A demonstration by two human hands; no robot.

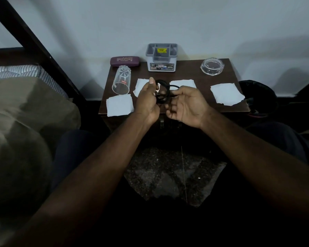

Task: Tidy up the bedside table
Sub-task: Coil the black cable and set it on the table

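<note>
Bed [25, 104]: seen at the left edge of the frame, cut off by it; the bedding is dim and hard to make out.
Tumbler [121, 81]: a clear glass is laid on its side at the desk's left, long axis running from the back to the front, open mouth toward the viewer.
Case [124, 61]: a maroon spectacle case is set lengthwise along the back edge, behind the tumbler.
Paper scraps: four torn white pieces are spread over the desk [185, 73]: front left [119, 105], centre left [140, 84], centre [183, 83], right [227, 94]. The two middle ones are partly covered by the hands.
Left hand [146, 102]: raised over the desk's front, thumb up, the coil's left side pinched.
Cable [163, 91]: a black cable is held in loops between both hands, above the desk's middle; its ends cannot be made out.
Right hand [185, 106]: palm up, the coil's right side nipped by the thumb, the other fingers loosely curled.
Organiser [161, 57]: a grey compartmented box is stood at the back centre.
Dish [211, 66]: a clear glass dish is placed at the back right.
Bin [257, 93]: a dark container is glimpsed just beyond the desk's right edge, its contents lost in shadow.
</note>
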